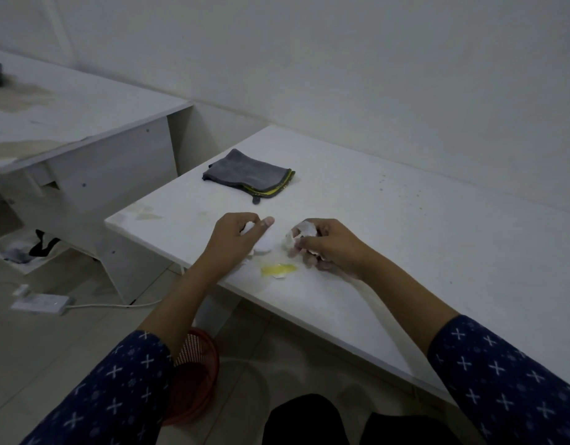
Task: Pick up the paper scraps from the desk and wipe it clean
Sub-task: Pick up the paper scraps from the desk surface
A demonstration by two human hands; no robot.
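Note:
My left hand (237,234) rests on the white desk (405,226), closed around white crumpled paper (265,244) that bulges out below the thumb. Just to its right, my right hand (330,245) grips more white paper scraps (301,232) between fingers and palm. A yellow scrap (279,270) lies flat on the desk between and slightly in front of both hands, touching neither. A folded grey cloth with a yellow edge (248,175) sits further back on the desk, left of centre.
A red mesh basket (197,370) stands on the floor below the desk's front edge, under my left forearm. A second white desk (68,123) is at the left. A white power strip (41,304) with cable lies on the tiled floor.

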